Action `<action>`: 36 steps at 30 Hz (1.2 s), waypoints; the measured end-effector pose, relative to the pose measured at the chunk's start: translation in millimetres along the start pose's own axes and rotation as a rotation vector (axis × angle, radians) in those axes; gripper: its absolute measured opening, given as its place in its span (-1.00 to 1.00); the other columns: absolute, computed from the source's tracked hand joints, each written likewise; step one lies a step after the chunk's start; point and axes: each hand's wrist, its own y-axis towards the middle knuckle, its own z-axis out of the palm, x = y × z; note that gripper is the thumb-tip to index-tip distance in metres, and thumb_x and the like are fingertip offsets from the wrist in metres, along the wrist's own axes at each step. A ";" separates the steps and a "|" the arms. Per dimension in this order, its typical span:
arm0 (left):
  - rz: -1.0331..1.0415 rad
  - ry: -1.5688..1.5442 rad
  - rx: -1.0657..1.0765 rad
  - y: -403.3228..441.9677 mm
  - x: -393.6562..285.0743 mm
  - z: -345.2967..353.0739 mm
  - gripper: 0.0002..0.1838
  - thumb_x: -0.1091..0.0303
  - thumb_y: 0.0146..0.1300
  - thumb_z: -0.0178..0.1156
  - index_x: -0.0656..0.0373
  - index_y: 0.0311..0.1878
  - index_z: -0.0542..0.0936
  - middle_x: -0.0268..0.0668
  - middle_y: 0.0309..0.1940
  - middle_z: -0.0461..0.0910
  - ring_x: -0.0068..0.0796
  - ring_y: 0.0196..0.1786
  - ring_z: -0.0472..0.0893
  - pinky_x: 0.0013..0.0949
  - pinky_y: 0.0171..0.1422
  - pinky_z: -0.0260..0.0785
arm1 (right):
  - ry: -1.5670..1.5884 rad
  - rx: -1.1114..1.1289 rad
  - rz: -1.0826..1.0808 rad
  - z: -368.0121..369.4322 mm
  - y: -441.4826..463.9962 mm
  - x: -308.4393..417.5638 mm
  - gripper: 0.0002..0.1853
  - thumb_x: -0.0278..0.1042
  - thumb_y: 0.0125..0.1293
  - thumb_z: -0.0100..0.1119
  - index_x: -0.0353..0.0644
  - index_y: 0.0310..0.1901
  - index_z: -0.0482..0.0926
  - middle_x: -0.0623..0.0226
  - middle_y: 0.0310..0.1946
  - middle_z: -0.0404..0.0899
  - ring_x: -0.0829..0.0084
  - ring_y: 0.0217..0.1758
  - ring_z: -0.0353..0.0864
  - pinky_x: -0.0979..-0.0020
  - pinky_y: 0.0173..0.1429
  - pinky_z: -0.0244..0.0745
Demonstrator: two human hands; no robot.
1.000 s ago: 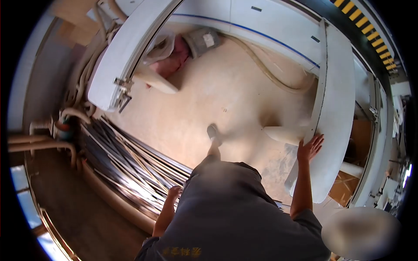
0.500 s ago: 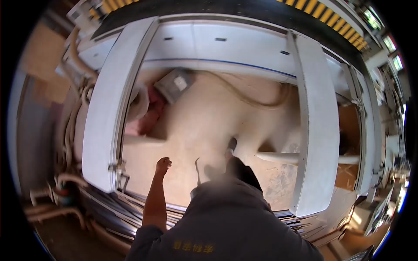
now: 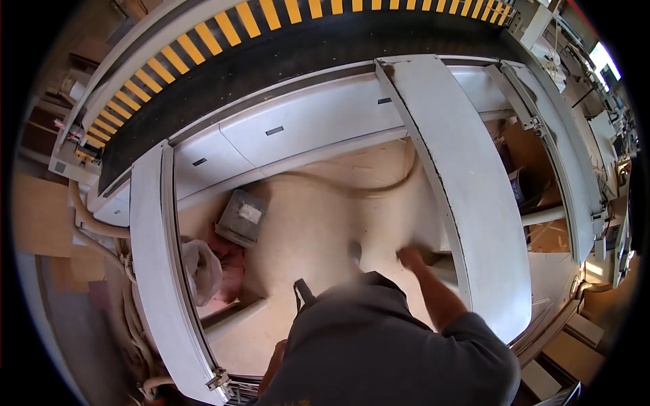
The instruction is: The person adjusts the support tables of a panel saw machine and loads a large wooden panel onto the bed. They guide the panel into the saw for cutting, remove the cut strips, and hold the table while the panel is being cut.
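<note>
My right hand hangs over the pale floor, a little left of the right-hand white beam. It is smeared by motion, so its fingers cannot be made out, and no held thing shows. Of my left arm, only a sliver of skin shows beside my grey shirt; the hand is hidden. A dark strap-like loop sticks out at the left side of my waist. A shoe is on the floor ahead of my body.
White beams flank me on the left and right. Ahead is a white-panelled machine with a yellow-and-black striped edge. A grey box, whitish bag and hose lie on the floor.
The view has turned and the machine's striped edge shows more fully. My right hand has come into view. My left hand, visible over the floor before, is now hidden beside my body.
</note>
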 end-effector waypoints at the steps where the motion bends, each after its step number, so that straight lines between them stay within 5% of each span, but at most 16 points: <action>1: 0.040 0.065 -0.025 4.2 -6.8 -5.4 -0.81 0.21 0.55 0.24 0.07 -0.08 0.74 -0.24 -0.15 0.79 -0.38 -0.18 0.78 -0.29 -0.14 0.59 | 0.370 -0.166 0.215 -78.7 21.0 18.6 -0.66 -0.04 0.59 0.13 -0.06 0.01 0.81 -0.03 0.10 0.81 -0.12 0.17 0.79 -0.10 0.22 0.69; 3: 0.138 0.170 -0.087 17.1 -23.2 -17.2 -0.81 0.21 0.55 0.25 0.08 -0.06 0.74 -0.25 -0.14 0.79 -0.38 -0.17 0.78 -0.27 -0.11 0.60 | 0.528 -0.338 0.306 -235.8 34.0 51.3 -0.60 0.04 0.60 0.16 -0.09 0.09 0.78 -0.14 0.09 0.78 -0.13 0.22 0.76 -0.08 0.31 0.65; 5: 0.258 0.239 -0.181 38.3 -58.7 -28.2 -0.81 0.21 0.54 0.26 0.09 -0.04 0.73 -0.25 -0.14 0.79 -0.39 -0.16 0.78 -0.26 -0.08 0.60 | 0.430 -0.844 0.099 -281.5 81.6 24.2 -0.64 -0.24 0.47 0.38 -0.06 0.24 0.71 -0.01 0.25 0.72 -0.09 0.32 0.69 -0.02 0.37 0.63; 6: 0.183 0.172 -0.152 54.0 -78.7 -38.2 -0.80 0.21 0.55 0.24 0.10 -0.01 0.74 -0.24 -0.13 0.80 -0.39 -0.15 0.78 -0.27 -0.09 0.59 | 0.384 -1.001 0.005 -318.5 94.7 15.2 -0.49 -0.36 0.36 0.43 -0.10 0.35 0.62 0.05 0.40 0.60 -0.09 0.43 0.60 -0.03 0.45 0.58; 9: 0.002 -0.194 0.014 121.9 -120.0 -67.4 -0.73 0.20 0.56 0.21 0.13 0.09 0.75 -0.22 -0.10 0.83 -0.37 -0.12 0.79 -0.29 -0.11 0.53 | 0.109 -1.073 0.184 -404.3 108.7 -3.5 -0.27 -0.38 0.37 0.37 -0.09 0.59 0.45 0.01 0.68 0.29 -0.10 0.75 0.23 -0.12 0.80 0.11; 10: -0.111 -0.476 0.153 157.4 -116.9 -84.2 -0.68 0.17 0.53 0.23 0.17 0.11 0.78 -0.17 -0.07 0.85 -0.30 -0.08 0.81 -0.21 -0.04 0.58 | 0.110 -1.020 0.298 -414.4 114.6 -11.3 -0.18 -0.26 0.45 0.34 -0.05 0.71 0.30 0.04 0.79 0.12 -0.06 0.86 0.01 -0.21 0.86 -0.13; 12: 0.390 0.358 -0.241 174.2 -145.1 -87.0 -0.62 0.14 0.50 0.24 0.23 0.08 0.83 -0.03 0.00 0.86 -0.08 0.09 0.82 -0.06 0.17 0.61 | 0.018 -0.908 0.570 -411.3 126.0 -22.2 -0.12 -0.12 0.52 0.30 -0.01 0.78 0.15 0.08 0.84 -0.01 -0.02 0.91 -0.14 -0.31 0.86 -0.29; 13: 0.102 0.194 -0.232 165.4 -193.4 -92.1 -0.60 0.14 0.48 0.23 0.26 0.09 0.82 0.06 0.05 0.84 0.10 0.23 0.77 0.02 0.37 0.56 | -0.005 -0.824 0.615 -410.2 126.4 -23.2 -0.11 -0.08 0.53 0.27 -0.01 0.79 0.12 0.09 0.85 -0.03 -0.01 0.92 -0.17 -0.33 0.86 -0.32; 15: 0.113 0.211 -0.238 193.8 -226.0 -113.0 -0.61 0.15 0.46 0.23 0.25 0.05 0.84 0.11 0.03 0.82 0.10 0.20 0.78 0.00 0.37 0.57 | -0.053 -0.657 0.704 -407.1 125.2 -18.5 -0.09 0.00 0.57 0.23 0.00 0.81 0.05 0.12 0.87 -0.09 0.01 0.93 -0.22 -0.35 0.86 -0.38; 19: 0.098 0.057 -0.405 273.0 -240.9 -152.5 -0.47 0.11 0.41 0.27 0.28 0.29 0.72 0.15 -0.05 0.83 0.13 0.18 0.78 -0.03 0.37 0.57 | 0.027 -0.724 0.796 -397.6 138.4 -15.0 -0.11 0.05 0.61 0.18 -0.03 0.81 0.05 0.07 0.87 -0.09 -0.01 0.93 -0.22 -0.32 0.87 -0.40; 23: 0.264 0.267 -0.398 354.2 -291.1 -225.2 -0.18 0.11 0.38 0.31 0.31 0.61 0.37 0.10 0.24 0.72 0.13 0.36 0.67 0.06 0.48 0.49 | 0.169 -0.761 0.945 -397.7 152.5 -18.4 -0.10 0.11 0.62 0.17 -0.12 0.80 0.06 0.00 0.86 -0.11 -0.02 0.93 -0.23 -0.24 0.89 -0.40; 26: 0.123 0.614 -0.687 391.0 -377.9 -294.9 -0.12 0.26 0.30 0.35 0.21 0.68 0.29 0.03 0.64 0.37 0.14 0.66 0.35 0.31 0.69 0.24 | 0.219 -0.733 1.014 -408.2 152.9 -3.8 -0.07 0.05 0.63 0.17 -0.14 0.82 -0.02 0.09 0.89 -0.26 0.04 0.95 -0.36 -0.22 0.89 -0.46; 28: 0.410 0.569 -0.989 411.7 -415.0 -357.7 -0.11 0.31 0.25 0.35 0.15 0.67 0.32 0.01 0.70 0.29 0.20 0.74 0.19 0.39 0.78 0.05 | 0.216 -0.701 1.072 -411.1 157.5 0.0 -0.03 0.07 0.61 0.20 -0.09 0.83 -0.06 0.09 0.89 -0.28 0.02 0.95 -0.36 -0.23 0.89 -0.45; 30: 0.426 0.527 -1.148 408.5 -464.9 -417.0 -0.07 0.32 0.25 0.36 0.13 0.71 0.28 0.05 0.73 0.24 0.29 0.76 0.15 0.37 0.81 -0.01 | 0.233 -0.665 1.117 -416.2 158.9 5.1 0.01 0.10 0.59 0.23 -0.06 0.84 -0.09 0.10 0.90 -0.31 -0.01 0.94 -0.38 -0.23 0.88 -0.44; 34: 0.323 0.497 -1.316 400.0 -518.1 -516.7 0.04 0.29 0.27 0.43 0.11 0.79 0.15 0.05 0.78 0.15 0.26 0.82 0.05 0.31 0.85 -0.08 | 0.217 -0.577 1.197 -428.7 162.9 15.4 0.19 0.08 0.44 0.42 -0.02 0.85 -0.19 0.04 0.89 -0.37 -0.09 0.94 -0.41 -0.24 0.88 -0.43; 36: 0.094 0.488 -1.287 407.3 -513.6 -540.6 0.08 0.19 0.30 0.44 0.09 0.82 0.10 -0.01 0.83 0.08 0.19 0.85 0.00 0.28 0.87 -0.14 | 0.208 -0.514 1.238 -433.5 167.5 18.4 0.28 0.05 0.36 0.51 0.00 0.86 -0.24 0.03 0.89 -0.41 -0.11 0.94 -0.44 -0.23 0.88 -0.41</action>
